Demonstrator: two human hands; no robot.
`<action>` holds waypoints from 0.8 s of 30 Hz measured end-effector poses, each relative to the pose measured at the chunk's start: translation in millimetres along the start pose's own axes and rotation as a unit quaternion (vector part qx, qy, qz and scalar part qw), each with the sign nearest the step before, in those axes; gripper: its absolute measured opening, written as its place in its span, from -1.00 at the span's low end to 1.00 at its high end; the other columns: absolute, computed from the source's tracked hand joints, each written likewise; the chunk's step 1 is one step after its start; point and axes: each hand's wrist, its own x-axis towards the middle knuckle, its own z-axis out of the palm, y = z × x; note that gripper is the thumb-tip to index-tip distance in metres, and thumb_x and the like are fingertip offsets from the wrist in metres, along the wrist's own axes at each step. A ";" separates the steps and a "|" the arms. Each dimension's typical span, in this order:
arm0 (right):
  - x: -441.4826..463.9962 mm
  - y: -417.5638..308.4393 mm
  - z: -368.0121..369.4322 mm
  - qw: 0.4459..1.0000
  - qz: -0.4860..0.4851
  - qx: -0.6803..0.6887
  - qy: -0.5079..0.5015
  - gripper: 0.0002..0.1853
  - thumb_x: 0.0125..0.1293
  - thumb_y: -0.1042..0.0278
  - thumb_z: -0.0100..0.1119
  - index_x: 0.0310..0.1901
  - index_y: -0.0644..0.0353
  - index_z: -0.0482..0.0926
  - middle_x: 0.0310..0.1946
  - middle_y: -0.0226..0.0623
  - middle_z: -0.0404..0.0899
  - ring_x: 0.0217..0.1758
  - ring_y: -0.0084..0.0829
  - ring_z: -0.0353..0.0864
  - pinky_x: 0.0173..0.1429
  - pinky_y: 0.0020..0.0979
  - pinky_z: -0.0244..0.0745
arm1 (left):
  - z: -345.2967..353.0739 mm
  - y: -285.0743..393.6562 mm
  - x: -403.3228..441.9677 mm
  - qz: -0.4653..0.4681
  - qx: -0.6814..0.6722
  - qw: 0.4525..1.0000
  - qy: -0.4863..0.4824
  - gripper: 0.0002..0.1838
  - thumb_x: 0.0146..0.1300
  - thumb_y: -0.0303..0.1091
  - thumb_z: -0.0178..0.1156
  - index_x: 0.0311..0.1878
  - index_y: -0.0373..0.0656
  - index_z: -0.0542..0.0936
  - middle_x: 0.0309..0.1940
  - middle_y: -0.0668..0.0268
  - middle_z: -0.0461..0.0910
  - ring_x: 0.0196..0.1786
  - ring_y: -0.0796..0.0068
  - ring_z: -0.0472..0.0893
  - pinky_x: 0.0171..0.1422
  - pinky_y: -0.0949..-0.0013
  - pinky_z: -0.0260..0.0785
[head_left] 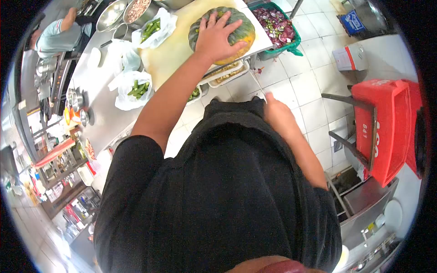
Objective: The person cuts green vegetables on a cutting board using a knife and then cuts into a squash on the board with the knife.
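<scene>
A large green and orange pumpkin (246,31) sits on a pale cutting board (175,45) at the table's edge. My left hand (216,38) lies on top of it, fingers spread and nothing gripped. Low on the right, beside my body, my right hand (279,116) is closed around the handle of a knife (258,83). Its thin blade points up toward the table edge, apart from the pumpkin; the handle is mostly hidden in my fist.
White plastic bags (164,25) with green vegetables lie left of the board, near metal bowls (111,16). A green-lined crate (295,40) of chopped purple pieces stands right. Food trays (232,76) sit below the board. Red crates (382,132) are far right; another person (61,34) stands upper left.
</scene>
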 end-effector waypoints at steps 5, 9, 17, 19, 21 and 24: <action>-81.9 84.9 1.7 0.997 0.068 -0.011 0.047 -0.77 0.44 0.45 0.01 0.07 0.31 0.41 -0.41 0.25 0.66 -0.25 0.31 0.69 -0.13 0.22 0.57 | -11.8 -2.1 18.2 -0.038 0.130 0.988 0.078 -0.39 0.34 -0.09 0.28 0.44 0.00 0.54 0.41 -0.07 0.44 0.41 -0.10 0.46 0.49 0.04 0.34; -90.1 109.9 22.6 0.979 0.107 0.139 0.102 -0.66 0.49 0.45 0.01 0.24 0.32 0.38 -0.42 0.24 0.65 -0.29 0.31 0.68 -0.20 0.13 0.55 | 31.0 -54.9 42.0 -0.143 -0.044 0.988 0.042 -0.32 0.32 0.38 0.17 0.45 0.39 0.57 0.58 0.17 0.33 0.61 -0.02 0.25 0.59 -0.33 0.05; -57.9 54.2 18.1 0.950 0.095 0.278 0.103 -0.23 0.47 0.53 -0.05 0.68 0.00 0.03 -0.44 0.10 0.65 -0.41 -0.07 0.72 -0.19 -0.14 0.61 | 25.8 -103.7 30.7 -0.174 -0.129 0.976 0.026 -0.39 0.34 0.29 0.21 0.44 0.45 0.57 0.43 0.15 0.49 0.40 -0.04 0.50 0.46 -0.01 0.39; -39.1 48.1 17.4 0.961 0.061 0.245 0.110 -0.20 0.48 0.53 -0.09 0.71 -0.04 -0.03 -0.50 -0.13 0.61 -0.45 -0.34 0.62 -0.23 -0.28 0.57 | 17.7 -102.4 20.6 -0.180 -0.125 0.975 0.033 -0.41 0.35 0.23 0.24 0.43 0.41 0.58 0.36 0.14 0.51 0.33 -0.03 0.53 0.42 0.06 0.43; -23.1 39.5 12.6 0.966 0.038 0.230 0.114 -0.19 0.48 0.53 -0.10 0.72 -0.08 -0.05 -0.53 -0.24 0.59 -0.47 -0.48 0.56 -0.26 -0.36 0.56 | 6.5 -100.6 10.7 -0.179 -0.126 0.974 0.049 -0.44 0.37 0.14 0.28 0.41 0.33 0.61 0.31 0.15 0.52 0.28 -0.01 0.54 0.38 0.12 0.46; -1.9 14.3 -2.8 0.965 0.014 0.233 0.116 -0.18 0.48 0.53 -0.10 0.72 -0.11 -0.06 -0.53 -0.26 0.60 -0.49 -0.49 0.55 -0.29 -0.36 0.55 | 7.2 -106.7 -4.3 -0.204 -0.133 0.967 0.076 -0.49 0.36 0.09 0.30 0.37 0.38 0.64 0.25 0.14 0.54 0.20 0.00 0.57 0.35 0.06 0.49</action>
